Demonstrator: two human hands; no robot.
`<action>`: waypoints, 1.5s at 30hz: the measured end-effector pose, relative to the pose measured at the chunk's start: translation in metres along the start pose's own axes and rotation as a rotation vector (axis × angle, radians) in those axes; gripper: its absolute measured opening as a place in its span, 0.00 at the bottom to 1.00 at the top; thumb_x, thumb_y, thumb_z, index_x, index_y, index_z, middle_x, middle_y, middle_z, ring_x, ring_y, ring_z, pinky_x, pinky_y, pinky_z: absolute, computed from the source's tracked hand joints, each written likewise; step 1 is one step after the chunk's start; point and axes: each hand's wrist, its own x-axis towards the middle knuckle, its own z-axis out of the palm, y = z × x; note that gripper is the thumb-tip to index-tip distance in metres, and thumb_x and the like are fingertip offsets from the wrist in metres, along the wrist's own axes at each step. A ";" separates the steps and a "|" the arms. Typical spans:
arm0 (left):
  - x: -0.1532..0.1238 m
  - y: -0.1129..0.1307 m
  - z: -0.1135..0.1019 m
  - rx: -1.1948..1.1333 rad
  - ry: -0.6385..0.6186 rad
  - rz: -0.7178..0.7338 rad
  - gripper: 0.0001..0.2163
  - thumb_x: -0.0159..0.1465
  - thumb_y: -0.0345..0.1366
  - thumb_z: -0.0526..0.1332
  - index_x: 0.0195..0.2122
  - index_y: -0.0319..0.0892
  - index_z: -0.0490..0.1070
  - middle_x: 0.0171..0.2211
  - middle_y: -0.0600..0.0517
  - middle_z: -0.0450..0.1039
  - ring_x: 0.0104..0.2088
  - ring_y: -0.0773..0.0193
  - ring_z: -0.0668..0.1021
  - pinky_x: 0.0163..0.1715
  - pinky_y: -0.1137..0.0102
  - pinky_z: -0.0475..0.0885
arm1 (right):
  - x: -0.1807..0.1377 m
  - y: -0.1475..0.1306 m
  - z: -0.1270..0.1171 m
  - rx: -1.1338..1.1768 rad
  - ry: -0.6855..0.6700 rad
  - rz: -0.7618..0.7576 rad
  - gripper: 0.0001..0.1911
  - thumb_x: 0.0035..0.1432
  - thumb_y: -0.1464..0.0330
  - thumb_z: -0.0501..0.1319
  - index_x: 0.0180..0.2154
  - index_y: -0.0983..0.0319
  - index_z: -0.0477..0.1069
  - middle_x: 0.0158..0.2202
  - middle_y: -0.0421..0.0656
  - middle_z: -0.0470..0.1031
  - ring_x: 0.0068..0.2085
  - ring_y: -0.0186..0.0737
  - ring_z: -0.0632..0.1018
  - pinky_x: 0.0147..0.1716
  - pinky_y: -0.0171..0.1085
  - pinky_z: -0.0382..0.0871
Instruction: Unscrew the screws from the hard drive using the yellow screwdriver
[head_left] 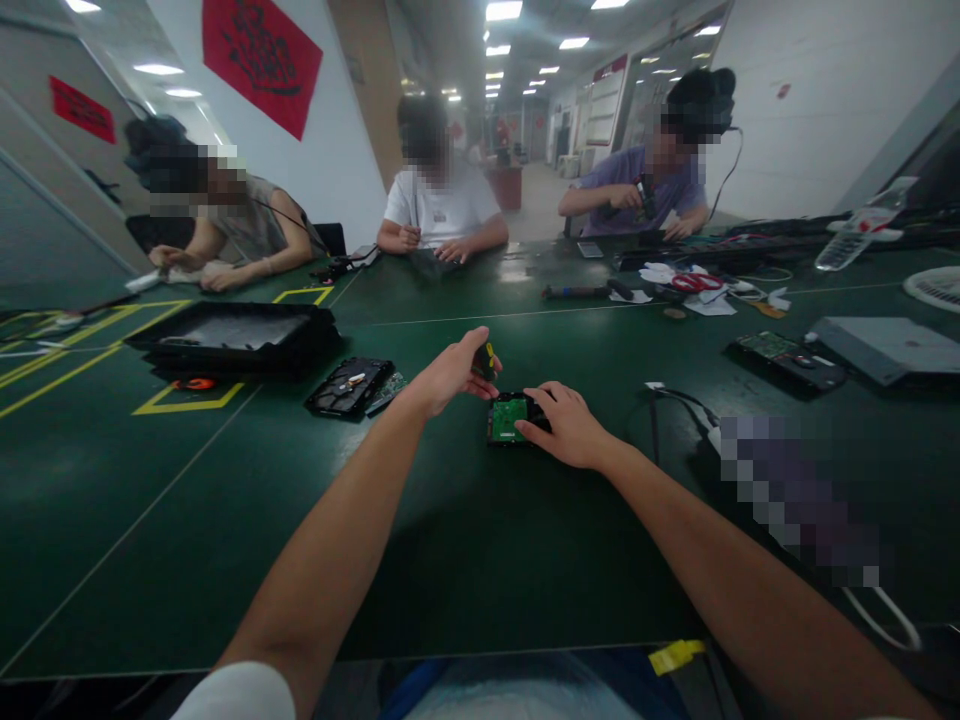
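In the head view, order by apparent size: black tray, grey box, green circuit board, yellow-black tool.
Black tray
Grey box
Green circuit board
Yellow-black tool, partly hidden by the left hand

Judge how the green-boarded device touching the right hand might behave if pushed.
The boxy device looks rigid, so probably won't flex. Its flat, low shape on the table suggests sliding, not rolling. The exposed circuit board may be easily scratched.
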 end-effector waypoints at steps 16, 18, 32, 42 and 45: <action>0.000 -0.002 -0.002 -0.069 -0.073 -0.024 0.30 0.71 0.65 0.51 0.41 0.39 0.75 0.35 0.42 0.79 0.31 0.56 0.84 0.34 0.65 0.79 | 0.000 0.001 0.002 -0.005 0.014 -0.007 0.36 0.70 0.43 0.55 0.69 0.57 0.65 0.63 0.55 0.68 0.65 0.62 0.70 0.65 0.61 0.61; 0.000 -0.002 -0.002 -0.029 -0.078 -0.018 0.32 0.71 0.66 0.51 0.41 0.40 0.75 0.35 0.43 0.79 0.29 0.58 0.83 0.31 0.66 0.78 | 0.000 0.001 0.001 0.000 0.007 -0.007 0.36 0.71 0.42 0.54 0.69 0.56 0.64 0.63 0.55 0.68 0.65 0.62 0.70 0.65 0.61 0.61; 0.000 -0.002 -0.005 0.022 -0.067 -0.017 0.31 0.68 0.67 0.57 0.43 0.39 0.76 0.37 0.42 0.80 0.28 0.59 0.82 0.29 0.66 0.76 | -0.001 -0.004 -0.004 0.015 -0.015 0.012 0.36 0.71 0.43 0.55 0.69 0.58 0.64 0.64 0.56 0.68 0.65 0.64 0.69 0.65 0.61 0.61; -0.003 0.003 -0.010 0.086 -0.095 -0.040 0.26 0.71 0.61 0.57 0.45 0.39 0.75 0.39 0.43 0.80 0.26 0.61 0.80 0.27 0.67 0.75 | 0.001 -0.001 0.000 -0.015 -0.007 0.003 0.37 0.71 0.44 0.55 0.69 0.60 0.64 0.64 0.57 0.68 0.64 0.63 0.70 0.66 0.61 0.61; -0.004 0.005 -0.013 0.128 -0.101 -0.035 0.26 0.71 0.61 0.57 0.45 0.39 0.76 0.40 0.42 0.81 0.25 0.62 0.80 0.27 0.67 0.75 | 0.001 0.001 0.002 -0.019 0.004 -0.007 0.36 0.71 0.44 0.55 0.69 0.61 0.64 0.64 0.57 0.68 0.64 0.62 0.71 0.66 0.60 0.61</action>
